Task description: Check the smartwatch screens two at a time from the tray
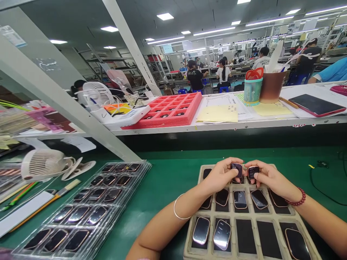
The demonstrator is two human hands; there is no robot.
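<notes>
My left hand (222, 174) is closed on a smartwatch body (236, 169), its thumb lying on the lit dark screen. My right hand (268, 177) grips a second smartwatch body (253, 171), thumb along the lower edge; text shows on its screen. Both are held close together above the far row of a beige compartment tray (253, 215). Several more watch bodies lie in that tray, such as a bright-screened watch (222, 234) in the near row. Two near-row pockets show only black lining. My forearms cover part of the tray.
A clear plastic tray (112, 211) of several watches lies left on the green mat (162, 180). Further left are a small white fan (43, 164) and a brush (69, 187). A shelf above holds a red foam tray (169, 108), cups and a tablet (317, 104). A cable (314, 184) lies right.
</notes>
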